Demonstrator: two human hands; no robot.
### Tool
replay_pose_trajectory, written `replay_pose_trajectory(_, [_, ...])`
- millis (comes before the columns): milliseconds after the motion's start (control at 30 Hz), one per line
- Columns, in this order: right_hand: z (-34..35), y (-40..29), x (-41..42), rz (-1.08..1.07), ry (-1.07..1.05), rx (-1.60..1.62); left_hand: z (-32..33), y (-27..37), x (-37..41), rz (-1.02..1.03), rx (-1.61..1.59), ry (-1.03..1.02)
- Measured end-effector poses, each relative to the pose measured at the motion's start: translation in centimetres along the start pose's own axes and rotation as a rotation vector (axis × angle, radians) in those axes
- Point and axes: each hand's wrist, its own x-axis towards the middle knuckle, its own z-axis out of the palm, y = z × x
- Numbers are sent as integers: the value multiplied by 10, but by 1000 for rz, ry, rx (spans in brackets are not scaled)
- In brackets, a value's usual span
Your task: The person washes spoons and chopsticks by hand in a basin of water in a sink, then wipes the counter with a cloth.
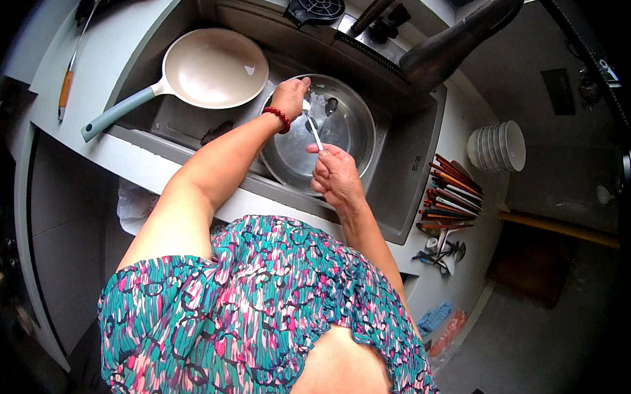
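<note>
My right hand (339,177) grips the handle of a slim metal spoon (314,130), which points up and to the left. At the spoon's other end, my left hand (289,98) has its fingers curled in against the head and partly hides it. Both hands are over a round, shallow metal basin (368,141) standing in a dark sink (408,148). A small dark patch shows inside the basin; whether it is an object or a reflection is unclear. Left of the basin, a cream-coloured frying pan (215,68) rests in the sink, its blue-grey handle (121,112) lying across the rim.
A dark faucet (456,43) arches over the sink's far right corner, near a round black rinser (317,5). Along the right counter are stacked white bowls (497,146), many chopsticks (453,196) and several utensils (443,256). A wooden-handled utensil (66,89) lies on the left counter.
</note>
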Motion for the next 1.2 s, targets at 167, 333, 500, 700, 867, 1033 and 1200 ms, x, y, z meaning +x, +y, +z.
replay_pose_trajectory(167, [-6, 1, 4, -48, 27, 15, -8, 14, -8, -209, -459, -283])
replay_pose_trajectory(333, [-13, 1, 8, -104, 55, 25, 8, 25, -22, -378, -758, -436])
replay_pose_trajectory(500, [-12, 3, 9, -127, 74, -2, 8, 28, -29, -499, -831, -597])
replay_pose_trajectory(700, [-22, 7, 17, -126, 131, 22, 17, 26, -45, -504, -683, -735])
replay_pose_trajectory(867, [-20, 7, 17, -106, 105, 43, 15, 28, -45, -444, -541, -660])
replay_pose_trajectory(1033, [-12, 1, 17, -144, 128, -86, 15, 39, -43, -452, -534, -482])
replay_pose_trajectory(1200, [0, 5, 10, -63, 162, -213, 4, 26, -21, -601, -637, -208])
